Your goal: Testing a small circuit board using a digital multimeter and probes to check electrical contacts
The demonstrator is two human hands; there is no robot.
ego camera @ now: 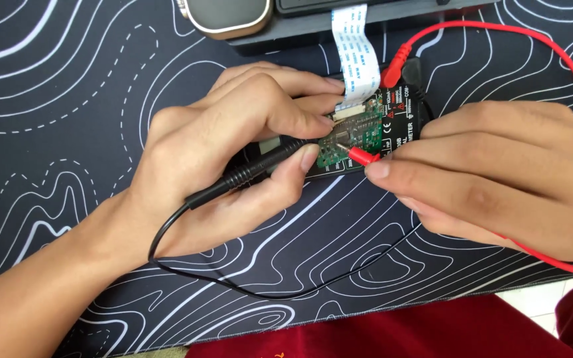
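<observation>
The left hand is pinching the black probe between thumb and fingers, pen-fashion, and is pressing its tip onto the green board. The right hand is gripping the red probe near its tip, fingers closed around it, and is touching it to the lower right edge of the same board. The board is lying on top of the black meter, which is resting on the mat close to its far edge, about the middle. A white ribbon cable is running from the board's top edge up to a dark device at the far edge of the mat. A round-cornered watch body is sitting beside it, toward the far left.

The black lead is looping across the near side of the mat; the red lead is arcing around the far right corner and plugging into the meter's top.

Judging by this, the step in hand is probing two points on the board, both tips already in contact. The next move seems to call for steady hands and fine tip placement, since the board's parts are crowded and a slip could bridge neighbouring contacts. The meter's display is mostly hidden under the left hand.
</observation>
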